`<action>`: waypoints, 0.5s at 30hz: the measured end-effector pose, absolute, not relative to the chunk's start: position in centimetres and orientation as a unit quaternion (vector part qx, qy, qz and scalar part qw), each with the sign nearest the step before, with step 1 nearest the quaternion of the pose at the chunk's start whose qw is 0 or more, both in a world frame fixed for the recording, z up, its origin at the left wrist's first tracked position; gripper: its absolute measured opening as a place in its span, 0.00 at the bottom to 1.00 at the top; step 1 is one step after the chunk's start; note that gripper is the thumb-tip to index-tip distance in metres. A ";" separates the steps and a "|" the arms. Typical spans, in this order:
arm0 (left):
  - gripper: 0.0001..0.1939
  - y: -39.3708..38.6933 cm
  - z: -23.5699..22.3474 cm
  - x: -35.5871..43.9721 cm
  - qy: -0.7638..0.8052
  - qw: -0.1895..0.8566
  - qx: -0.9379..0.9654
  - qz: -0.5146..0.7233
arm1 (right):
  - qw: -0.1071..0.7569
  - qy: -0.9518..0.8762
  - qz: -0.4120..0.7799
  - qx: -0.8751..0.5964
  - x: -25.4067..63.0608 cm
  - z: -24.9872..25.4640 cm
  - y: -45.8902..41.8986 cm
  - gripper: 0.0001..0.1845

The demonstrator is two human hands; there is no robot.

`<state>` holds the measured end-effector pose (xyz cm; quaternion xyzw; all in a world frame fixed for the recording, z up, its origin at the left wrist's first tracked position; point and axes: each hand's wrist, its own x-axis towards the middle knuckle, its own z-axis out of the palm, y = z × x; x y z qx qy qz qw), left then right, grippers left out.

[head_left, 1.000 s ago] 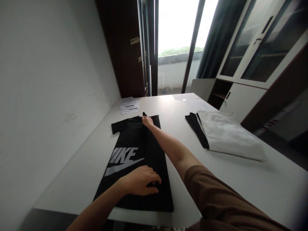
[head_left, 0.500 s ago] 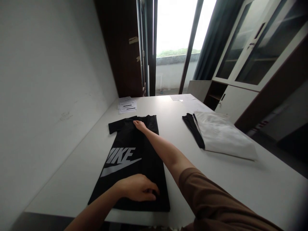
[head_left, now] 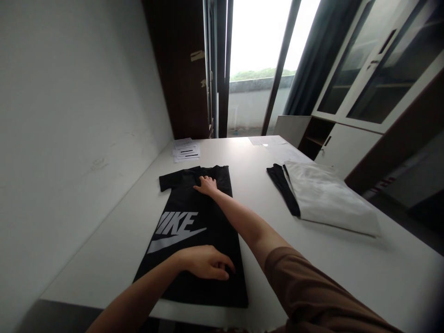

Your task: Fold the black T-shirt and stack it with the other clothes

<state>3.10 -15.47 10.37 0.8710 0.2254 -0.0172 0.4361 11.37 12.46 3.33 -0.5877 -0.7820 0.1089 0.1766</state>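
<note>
A black T-shirt (head_left: 194,199) with grey "NIKE" lettering and a swoosh lies on the white table, its right side folded over so that part of the print is hidden. One short sleeve points left at the far end. My right hand (head_left: 208,186) rests on the upper part near the collar, palm down with fingers spread. Close to the hem at the near end, my left hand (head_left: 208,262) lies over the shirt with loosely bent fingers and the thumb apart, gripping no cloth that I can see.
To the right on the table (head_left: 256,259) lies a folded white garment (head_left: 329,196), with a black garment (head_left: 283,187) beside its left edge. Papers (head_left: 186,150) sit at the far left by the wall. White cabinets (head_left: 350,145) stand beyond the right side.
My right hand has uncurled at the collar and spread its fingers, coming slightly nearer along the shirt. My left hand stays by the hem. The whole view has shifted a little.
</note>
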 end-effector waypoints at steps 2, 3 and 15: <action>0.17 -15.1 10.0 3.7 0.225 0.421 0.879 -0.001 | 0.178 -0.775 0.084 -0.601 10.6 2.9 12.2 0.31; 0.17 -15.0 9.8 4.1 0.230 0.403 0.886 0.016 | 0.182 -0.770 0.075 -0.608 10.2 2.8 12.0 0.26; 0.15 -14.6 7.1 4.8 0.251 0.341 0.898 0.119 | 0.252 -0.837 0.111 -0.473 10.5 2.0 11.9 0.15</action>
